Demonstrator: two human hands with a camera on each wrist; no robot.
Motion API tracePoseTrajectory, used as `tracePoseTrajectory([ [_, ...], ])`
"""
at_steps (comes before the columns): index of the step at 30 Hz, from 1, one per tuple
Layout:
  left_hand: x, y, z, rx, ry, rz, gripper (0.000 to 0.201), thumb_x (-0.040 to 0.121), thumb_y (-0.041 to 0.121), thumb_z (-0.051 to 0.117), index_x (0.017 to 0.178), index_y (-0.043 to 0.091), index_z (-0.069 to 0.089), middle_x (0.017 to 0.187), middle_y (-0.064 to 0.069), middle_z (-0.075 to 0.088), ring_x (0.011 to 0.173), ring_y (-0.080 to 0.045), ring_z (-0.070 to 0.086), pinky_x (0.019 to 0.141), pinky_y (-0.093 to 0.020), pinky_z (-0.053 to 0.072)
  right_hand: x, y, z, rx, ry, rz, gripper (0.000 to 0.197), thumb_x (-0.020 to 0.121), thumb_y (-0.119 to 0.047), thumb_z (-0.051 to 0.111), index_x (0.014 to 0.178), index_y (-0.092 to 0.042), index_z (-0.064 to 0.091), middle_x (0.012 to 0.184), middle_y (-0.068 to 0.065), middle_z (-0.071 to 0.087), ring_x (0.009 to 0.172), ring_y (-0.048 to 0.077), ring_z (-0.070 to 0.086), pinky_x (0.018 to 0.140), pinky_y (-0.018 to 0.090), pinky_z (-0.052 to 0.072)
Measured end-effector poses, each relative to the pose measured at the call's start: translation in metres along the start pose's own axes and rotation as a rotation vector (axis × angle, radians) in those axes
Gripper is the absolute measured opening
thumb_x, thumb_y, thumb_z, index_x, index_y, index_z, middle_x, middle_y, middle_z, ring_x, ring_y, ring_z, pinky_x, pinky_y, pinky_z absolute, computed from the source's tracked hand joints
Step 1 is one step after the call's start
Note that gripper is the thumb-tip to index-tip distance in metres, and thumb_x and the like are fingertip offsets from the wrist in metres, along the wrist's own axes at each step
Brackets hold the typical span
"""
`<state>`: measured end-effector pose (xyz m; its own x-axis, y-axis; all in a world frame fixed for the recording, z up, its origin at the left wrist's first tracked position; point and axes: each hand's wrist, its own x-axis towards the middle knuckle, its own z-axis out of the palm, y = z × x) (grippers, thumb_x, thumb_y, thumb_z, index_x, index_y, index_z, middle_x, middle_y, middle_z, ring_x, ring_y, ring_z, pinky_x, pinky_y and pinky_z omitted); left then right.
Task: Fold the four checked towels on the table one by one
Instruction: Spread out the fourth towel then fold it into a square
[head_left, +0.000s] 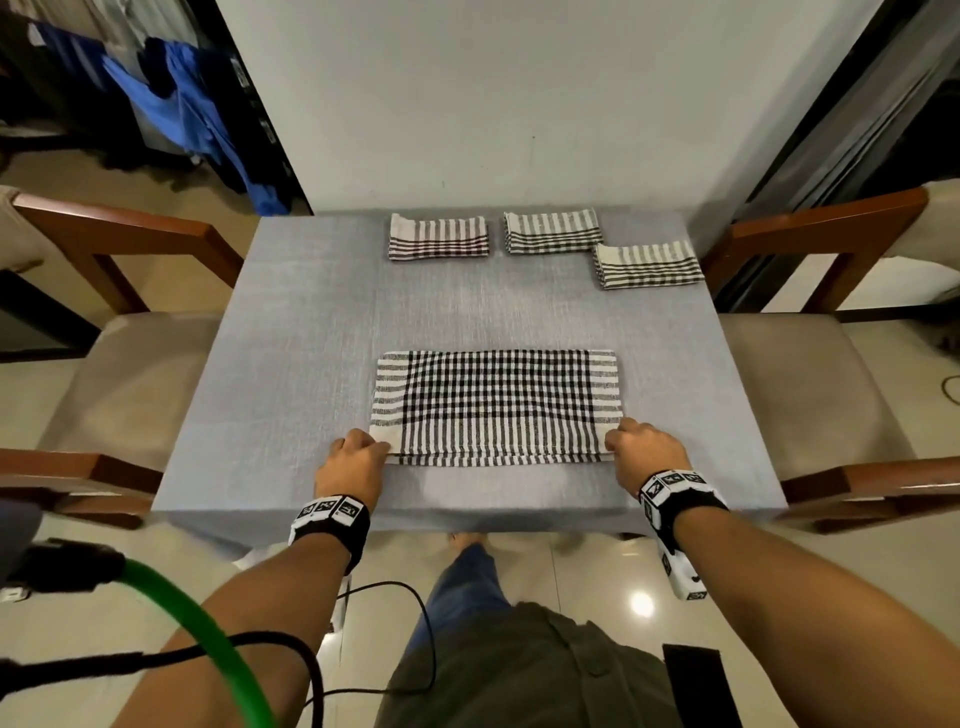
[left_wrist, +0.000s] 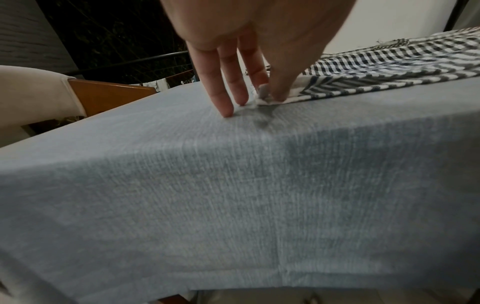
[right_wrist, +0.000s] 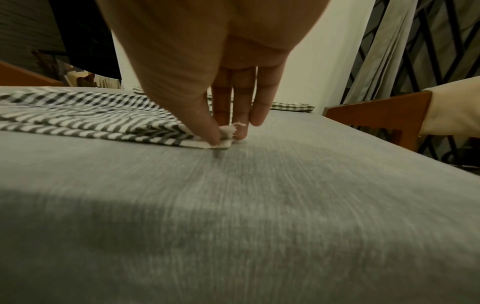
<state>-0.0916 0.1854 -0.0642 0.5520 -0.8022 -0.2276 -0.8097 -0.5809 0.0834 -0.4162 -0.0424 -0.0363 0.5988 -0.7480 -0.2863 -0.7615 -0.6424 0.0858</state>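
Observation:
A black-and-white checked towel (head_left: 496, 405), doubled over once, lies flat near the front of the table (head_left: 311, 322). My left hand (head_left: 358, 457) pinches its near left corner (left_wrist: 267, 98) between thumb and forefinger, the other fingers (left_wrist: 221, 96) touching the cloth. My right hand (head_left: 641, 447) pinches the near right corner (right_wrist: 223, 136) the same way. Three folded checked towels lie at the back: one at centre left (head_left: 439, 236), one at centre right (head_left: 552, 231), one at far right (head_left: 647, 265).
A grey-blue tablecloth (left_wrist: 233, 185) covers the table. Wooden chairs with beige seats stand at the left (head_left: 119, 364) and right (head_left: 821, 374). A white wall (head_left: 493, 104) rises behind the table. Cables and a green tube (head_left: 208, 634) hang by my left arm.

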Motion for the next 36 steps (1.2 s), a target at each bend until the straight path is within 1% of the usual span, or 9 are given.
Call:
tracePoseTrajectory([
  [7, -0.003, -0.019, 0.010, -0.124, 0.056, 0.054, 0.023, 0.074, 0.003, 0.077, 0.094, 0.015, 0.074, 0.098, -0.008, 0.069, 0.072, -0.035, 0.066, 0.056, -0.046, 0.057, -0.002, 0.008, 0.017, 0.084, 0.016, 0.031, 0.018, 0.078, -0.002, 0.063, 0.088, -0.017, 0.069, 0.095, 0.001, 0.064, 0.074, 0.025, 0.064, 0.060, 0.034, 0.055],
  [11, -0.009, -0.028, 0.016, -0.110, 0.078, 0.125, 0.031, 0.072, 0.007, 0.082, 0.100, 0.017, 0.074, 0.104, -0.007, 0.068, 0.080, -0.034, 0.066, 0.057, -0.046, 0.058, -0.005, 0.018, 0.028, 0.095, 0.023, -0.015, 0.019, 0.073, 0.001, 0.070, 0.084, -0.015, 0.071, 0.094, 0.002, 0.065, 0.070, 0.025, 0.064, 0.055, 0.034, 0.055],
  [13, -0.011, -0.031, 0.012, -0.103, 0.111, 0.140, 0.031, 0.074, 0.009, 0.081, 0.104, 0.017, 0.074, 0.108, -0.007, 0.066, 0.088, -0.035, 0.064, 0.059, -0.048, 0.058, -0.007, 0.020, 0.028, 0.071, 0.035, -0.045, 0.019, 0.073, -0.002, 0.071, 0.087, -0.014, 0.073, 0.097, 0.002, 0.066, 0.075, 0.025, 0.064, 0.058, 0.035, 0.056],
  [15, -0.011, -0.031, 0.004, -0.110, 0.175, 0.157, 0.029, 0.077, 0.015, 0.079, 0.105, 0.014, 0.072, 0.110, -0.008, 0.064, 0.094, -0.034, 0.061, 0.062, -0.047, 0.058, -0.008, 0.018, 0.024, 0.047, 0.062, -0.066, 0.017, 0.072, -0.009, 0.070, 0.088, -0.014, 0.074, 0.101, 0.004, 0.067, 0.082, 0.026, 0.064, 0.069, 0.038, 0.056],
  [18, -0.004, -0.015, -0.010, -0.069, 0.232, 0.229, 0.031, 0.081, 0.027, 0.074, 0.110, 0.016, 0.070, 0.109, -0.007, 0.063, 0.096, -0.029, 0.058, 0.070, -0.044, 0.055, -0.004, 0.004, 0.010, 0.071, 0.123, -0.128, 0.022, 0.076, -0.024, 0.069, 0.097, -0.016, 0.074, 0.107, 0.004, 0.067, 0.092, 0.025, 0.063, 0.080, 0.040, 0.053],
  [23, 0.018, 0.048, -0.014, -0.039, 0.118, 0.452, 0.020, 0.086, 0.031, 0.071, 0.101, 0.018, 0.073, 0.099, -0.002, 0.066, 0.091, -0.024, 0.060, 0.074, -0.043, 0.055, 0.016, -0.050, -0.007, 0.129, 0.103, -0.332, 0.023, 0.094, -0.031, 0.055, 0.108, -0.020, 0.070, 0.105, -0.001, 0.065, 0.096, 0.019, 0.060, 0.085, 0.034, 0.049],
  [30, 0.023, 0.068, -0.004, -0.037, 0.047, 0.482, 0.016, 0.090, 0.030, 0.067, 0.099, 0.017, 0.073, 0.100, -0.003, 0.065, 0.093, -0.025, 0.060, 0.061, -0.039, 0.055, 0.025, -0.063, 0.001, 0.056, -0.007, -0.310, 0.019, 0.096, -0.027, 0.055, 0.105, -0.017, 0.069, 0.110, 0.000, 0.059, 0.097, 0.021, 0.058, 0.079, 0.036, 0.052],
  [33, 0.023, 0.066, 0.000, 0.046, 0.026, 0.526, 0.011, 0.080, 0.017, 0.077, 0.089, 0.013, 0.070, 0.092, -0.005, 0.065, 0.080, -0.027, 0.061, 0.050, -0.038, 0.054, 0.023, -0.062, -0.002, -0.005, 0.002, -0.351, 0.019, 0.096, -0.025, 0.054, 0.103, -0.014, 0.068, 0.108, 0.004, 0.060, 0.092, 0.022, 0.059, 0.074, 0.038, 0.054],
  [36, 0.023, 0.066, 0.002, 0.115, 0.040, 0.544, 0.022, 0.066, 0.005, 0.083, 0.081, 0.011, 0.067, 0.084, -0.006, 0.063, 0.071, -0.026, 0.060, 0.043, -0.033, 0.049, 0.019, -0.064, -0.001, -0.058, 0.006, -0.371, 0.016, 0.094, -0.021, 0.056, 0.099, -0.011, 0.068, 0.105, 0.006, 0.061, 0.088, 0.023, 0.060, 0.069, 0.039, 0.055],
])
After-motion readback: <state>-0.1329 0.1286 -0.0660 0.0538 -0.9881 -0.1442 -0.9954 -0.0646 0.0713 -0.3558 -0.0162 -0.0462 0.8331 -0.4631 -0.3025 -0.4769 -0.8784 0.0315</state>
